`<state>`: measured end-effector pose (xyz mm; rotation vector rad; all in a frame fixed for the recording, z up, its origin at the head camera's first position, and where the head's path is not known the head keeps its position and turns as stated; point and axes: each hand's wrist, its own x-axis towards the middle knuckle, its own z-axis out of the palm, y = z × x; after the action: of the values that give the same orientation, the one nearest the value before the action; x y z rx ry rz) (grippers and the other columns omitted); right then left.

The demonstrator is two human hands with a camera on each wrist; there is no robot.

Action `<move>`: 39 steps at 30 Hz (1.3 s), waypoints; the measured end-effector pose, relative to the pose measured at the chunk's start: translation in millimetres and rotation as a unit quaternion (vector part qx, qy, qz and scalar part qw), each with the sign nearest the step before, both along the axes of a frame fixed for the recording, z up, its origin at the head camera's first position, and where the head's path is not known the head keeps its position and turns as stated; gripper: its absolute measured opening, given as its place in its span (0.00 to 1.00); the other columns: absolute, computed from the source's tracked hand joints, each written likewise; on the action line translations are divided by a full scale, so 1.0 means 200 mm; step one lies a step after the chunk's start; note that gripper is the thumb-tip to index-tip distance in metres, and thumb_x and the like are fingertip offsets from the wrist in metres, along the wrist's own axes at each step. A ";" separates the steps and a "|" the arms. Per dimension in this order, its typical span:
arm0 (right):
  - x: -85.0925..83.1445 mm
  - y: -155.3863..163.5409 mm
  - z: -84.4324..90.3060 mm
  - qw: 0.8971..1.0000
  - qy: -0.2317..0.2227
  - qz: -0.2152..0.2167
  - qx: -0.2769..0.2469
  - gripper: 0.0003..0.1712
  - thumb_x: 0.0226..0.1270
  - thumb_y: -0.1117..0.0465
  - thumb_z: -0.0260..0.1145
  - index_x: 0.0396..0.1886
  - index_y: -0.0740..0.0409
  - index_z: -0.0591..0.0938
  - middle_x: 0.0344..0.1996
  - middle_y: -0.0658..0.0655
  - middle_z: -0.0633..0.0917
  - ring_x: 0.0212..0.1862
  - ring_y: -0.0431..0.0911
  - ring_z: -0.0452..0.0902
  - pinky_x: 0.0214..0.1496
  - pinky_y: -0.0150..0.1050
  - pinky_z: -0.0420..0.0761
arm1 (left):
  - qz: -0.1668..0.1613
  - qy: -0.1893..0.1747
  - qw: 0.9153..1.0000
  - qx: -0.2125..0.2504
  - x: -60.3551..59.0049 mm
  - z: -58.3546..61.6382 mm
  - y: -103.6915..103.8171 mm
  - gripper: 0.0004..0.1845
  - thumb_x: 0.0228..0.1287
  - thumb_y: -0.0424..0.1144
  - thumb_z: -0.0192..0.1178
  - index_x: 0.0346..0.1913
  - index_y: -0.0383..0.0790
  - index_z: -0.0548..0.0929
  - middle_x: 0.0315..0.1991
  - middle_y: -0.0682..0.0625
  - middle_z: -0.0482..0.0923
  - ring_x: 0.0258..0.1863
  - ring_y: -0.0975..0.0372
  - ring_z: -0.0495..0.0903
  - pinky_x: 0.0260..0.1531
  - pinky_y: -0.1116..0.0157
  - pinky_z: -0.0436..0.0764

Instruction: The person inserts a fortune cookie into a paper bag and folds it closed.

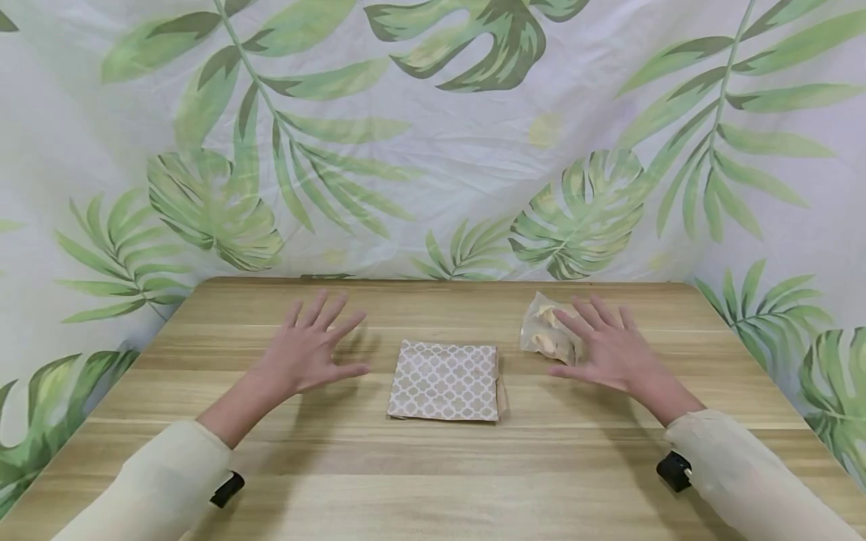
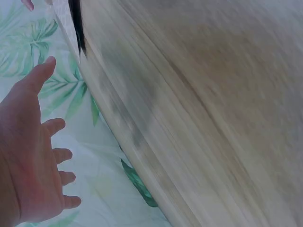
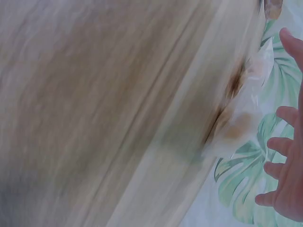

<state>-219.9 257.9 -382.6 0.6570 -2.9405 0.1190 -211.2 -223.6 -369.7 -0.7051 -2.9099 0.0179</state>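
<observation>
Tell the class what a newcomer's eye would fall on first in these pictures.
Two spread hands above a wooden table draw the eye: the left hand hovers left of centre and holds nothing, while the right hand reaches over a clear plastic packet on the right. Between them lies a flat patterned paper bag. Behind stands a backdrop of big green leaves.

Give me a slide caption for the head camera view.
Two open hands, left hand and right hand, hover over a wooden table either side of a patterned paper bag, the right beside a clear snack packet.
</observation>
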 end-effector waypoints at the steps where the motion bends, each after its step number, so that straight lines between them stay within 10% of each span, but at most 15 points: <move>1: 0.00 -0.01 0.00 1.000 0.003 0.001 0.003 0.56 0.59 0.24 0.65 0.80 0.51 0.68 0.79 0.67 0.61 0.80 0.67 0.49 0.74 0.77 0.50 | -0.004 -0.004 1.000 0.004 0.00 0.00 0.01 0.47 0.64 0.72 0.58 0.78 0.47 0.69 0.80 0.37 0.57 0.80 0.38 0.52 0.73 0.32 0.53; 39: 0.02 -0.25 0.01 0.985 0.026 0.137 -0.103 0.50 0.57 0.37 0.76 0.72 0.61 0.76 0.68 0.67 0.77 0.68 0.64 0.73 0.67 0.65 0.74 | -0.117 -0.084 0.987 0.063 -0.01 -0.03 0.27 0.44 0.60 0.61 0.72 0.73 0.38 0.75 0.74 0.35 0.69 0.73 0.39 0.66 0.67 0.35 0.68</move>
<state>-215.6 208.8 -381.4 1.0074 -2.7225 0.4185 -213.6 -169.6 -376.4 -1.0683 -2.9286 -0.2619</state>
